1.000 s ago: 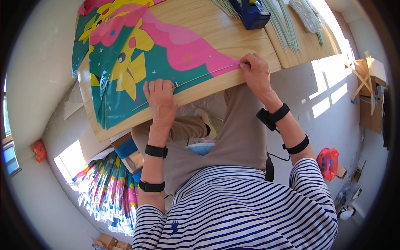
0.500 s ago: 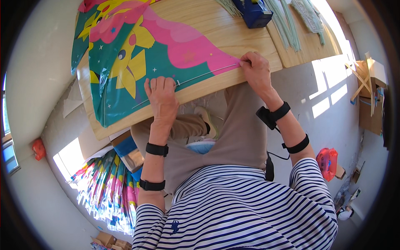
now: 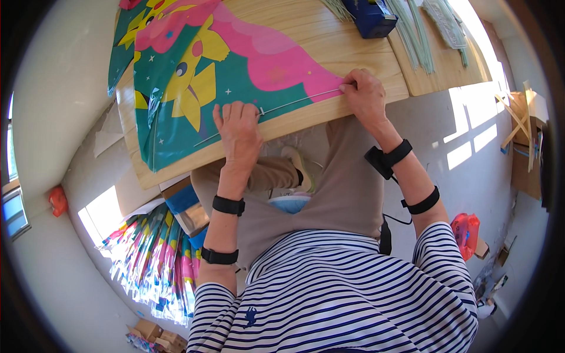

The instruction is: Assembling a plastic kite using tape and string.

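Observation:
A thin printed kite [image 3: 276,65] in green, pink and yellow lies spread on the wooden table. Along its near edge runs a slender pale rod [image 3: 300,101] with a small white fitting [image 3: 261,111] partway along. My left hand [image 3: 240,132] is closed over the rod just left of that fitting, fingertips turned down and partly hidden. At the kite's right corner, my right hand [image 3: 366,99] pinches the rod's end and the sheet's tip between thumb and fingers. Folds of the sheet overlap at the far left.
A blue tape dispenser [image 3: 375,17] stands at the table's far side. Several pale green rods [image 3: 416,41] and a clear plastic bag [image 3: 444,25] lie right of it. Down at my left are many folded, wrapped kites [image 3: 156,259] beside an open carton [image 3: 191,217].
Table, kite and hands appear shifted slightly to the right in the view. Both hands keep their hold on the rod at about the same places.

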{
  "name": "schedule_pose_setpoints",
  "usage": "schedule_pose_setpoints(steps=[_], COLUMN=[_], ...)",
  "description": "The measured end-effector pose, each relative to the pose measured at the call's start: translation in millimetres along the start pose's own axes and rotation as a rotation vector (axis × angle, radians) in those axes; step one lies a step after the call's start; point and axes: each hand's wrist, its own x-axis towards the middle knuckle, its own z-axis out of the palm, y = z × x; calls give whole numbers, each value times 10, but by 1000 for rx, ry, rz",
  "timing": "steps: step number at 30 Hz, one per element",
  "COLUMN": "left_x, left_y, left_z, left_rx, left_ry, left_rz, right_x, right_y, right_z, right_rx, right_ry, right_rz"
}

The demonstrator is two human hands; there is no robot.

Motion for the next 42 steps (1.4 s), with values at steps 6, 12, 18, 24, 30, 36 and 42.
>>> schedule_pose_setpoints(steps=[6,12,18,24,30,36,42], left_x=[8,16,50,40,225,413,459], left_y=[3,-38,-56,-43,46,-61,-149], left_z=[9,-22,-50,-66,-113,-93,14], left_rx=[20,44,95,-86,-289,-397,-463], left_ry=[-1,-23,-49,-42,-113,-270,-343], left_rz=[2,19,47,-40,-261,-397,-444], right_x=[4,3,14,22,19,19,9], right_y=[1,4,6,4,11,31,50], right_z=[-2,-4,-9,-7,-26,-3,25], right_rx=[-14,-15,-26,-5,-16,-23,-25], right_ry=[-10,-10,-32,-44,-42,-25,1], right_rz=[7,3,25,32,13,3,-6])
